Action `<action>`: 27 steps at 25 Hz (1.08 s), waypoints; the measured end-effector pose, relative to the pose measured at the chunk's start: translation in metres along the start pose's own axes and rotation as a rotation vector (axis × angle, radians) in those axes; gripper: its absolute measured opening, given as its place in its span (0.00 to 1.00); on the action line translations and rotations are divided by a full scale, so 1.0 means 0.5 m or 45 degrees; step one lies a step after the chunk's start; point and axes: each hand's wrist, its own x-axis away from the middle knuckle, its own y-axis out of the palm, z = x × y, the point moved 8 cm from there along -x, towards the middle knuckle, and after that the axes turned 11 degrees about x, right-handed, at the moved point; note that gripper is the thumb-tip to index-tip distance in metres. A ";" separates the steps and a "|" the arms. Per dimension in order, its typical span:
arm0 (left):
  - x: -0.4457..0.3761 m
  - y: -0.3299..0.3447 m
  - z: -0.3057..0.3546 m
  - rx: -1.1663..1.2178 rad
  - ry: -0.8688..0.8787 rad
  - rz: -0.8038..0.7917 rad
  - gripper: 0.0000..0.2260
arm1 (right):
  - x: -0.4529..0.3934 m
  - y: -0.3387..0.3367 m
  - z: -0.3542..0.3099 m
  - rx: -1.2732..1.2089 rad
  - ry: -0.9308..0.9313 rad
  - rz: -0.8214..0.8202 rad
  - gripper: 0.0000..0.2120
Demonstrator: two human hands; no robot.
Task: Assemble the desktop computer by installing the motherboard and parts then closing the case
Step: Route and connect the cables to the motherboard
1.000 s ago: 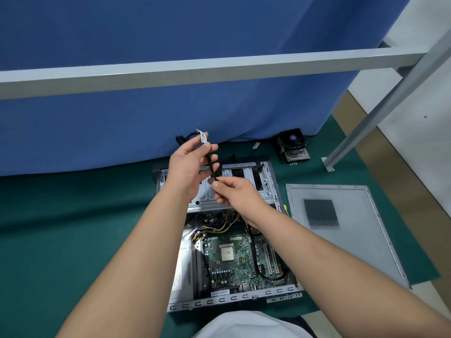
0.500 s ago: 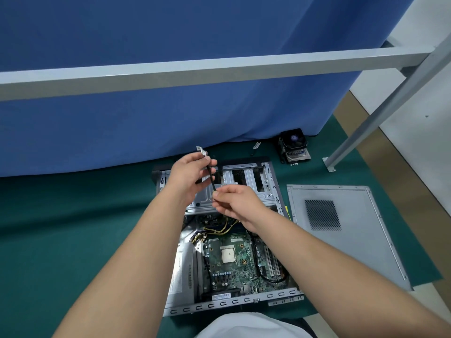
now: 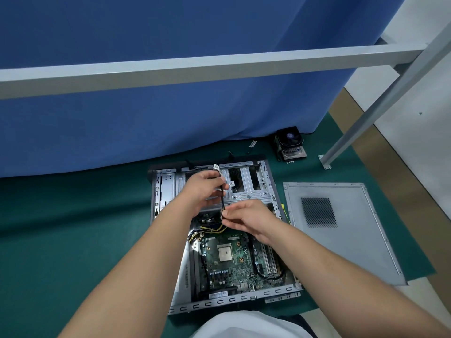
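Your left hand grips the upper part of a thin black cable, fingers curled round it, its white-tagged end poking out above your knuckles. Your right hand pinches the lower part of that cable between thumb and fingertips, just above the open case. Both hands hover over the drive cage, at the far end of the case. The motherboard already sits in the case floor, CPU socket bare.

Risks, judged from here: the cable is taut between your two hands, so a hard tug could strain whatever connector sits at its hidden lower end. I can't tell where it plugs in. The yellow wires bunch right under your right hand, so the cable could snag them or drag across the board. The cage edges look like bare sheet metal, so sleeving could get nicked if you pull across them. If you drop the loose end it may fall onto the exposed socket.

Surface: the case lies flat on a green mat on the floor, no bench. The side panel lies just right of the case, vent mesh up. A CPU cooler sits well behind, near the blue curtain, with small loose parts nearby, too small to name. A grey metal frame bar crosses overhead, and a slanted leg drops to a foot on the mat at right. Pale floor lies beyond.
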 end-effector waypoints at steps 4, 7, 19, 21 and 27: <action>0.019 -0.039 -0.004 -0.280 0.268 0.062 0.03 | 0.006 -0.011 0.010 -0.025 0.015 0.033 0.09; 0.047 -0.106 -0.019 -0.876 0.613 0.171 0.10 | 0.009 -0.030 0.019 0.019 -0.010 0.102 0.08; 0.082 -0.187 -0.135 -1.878 0.953 0.299 0.23 | -0.057 -0.056 0.084 0.877 -0.256 0.377 0.05; 0.083 -0.186 -0.137 -1.891 0.981 0.309 0.23 | -0.076 -0.053 0.091 0.884 -0.310 0.406 0.05; 0.083 -0.172 -0.147 -2.011 0.987 0.219 0.29 | -0.116 -0.058 0.080 1.016 -0.439 0.494 0.05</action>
